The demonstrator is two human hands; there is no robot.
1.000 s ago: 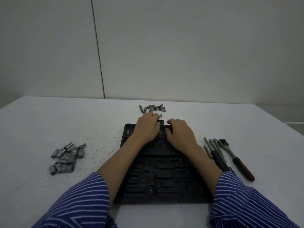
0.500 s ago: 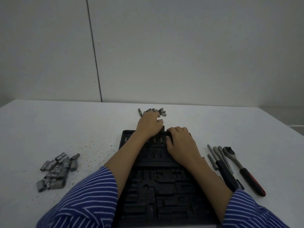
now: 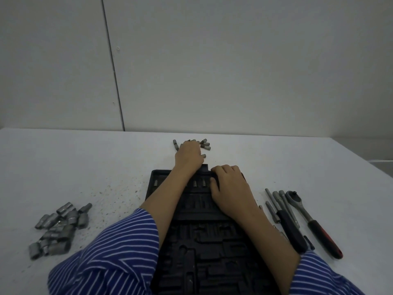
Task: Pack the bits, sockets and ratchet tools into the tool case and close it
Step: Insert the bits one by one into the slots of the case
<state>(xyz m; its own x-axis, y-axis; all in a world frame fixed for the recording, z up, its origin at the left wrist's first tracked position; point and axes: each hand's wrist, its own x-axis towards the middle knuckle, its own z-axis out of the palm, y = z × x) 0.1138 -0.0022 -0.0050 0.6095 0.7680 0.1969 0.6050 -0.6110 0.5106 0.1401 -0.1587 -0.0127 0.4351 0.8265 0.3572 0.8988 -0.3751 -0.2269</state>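
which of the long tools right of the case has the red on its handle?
The ratchet, outermost on the right, with a round chrome head and red-and-black grip. The tool beside it has an all-black handle; the rest are bare metal extension bars.

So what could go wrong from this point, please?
1. The left hand reaches over the loose bits; it may knock some farther away.
2. The right hand rests on the case over the bit row; a seated bit may tip.
3. The left sleeve lies near the sockets and may sweep them.

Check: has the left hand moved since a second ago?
Yes. The left hand went from the black plastic tool case to the loose metal bits beyond it.
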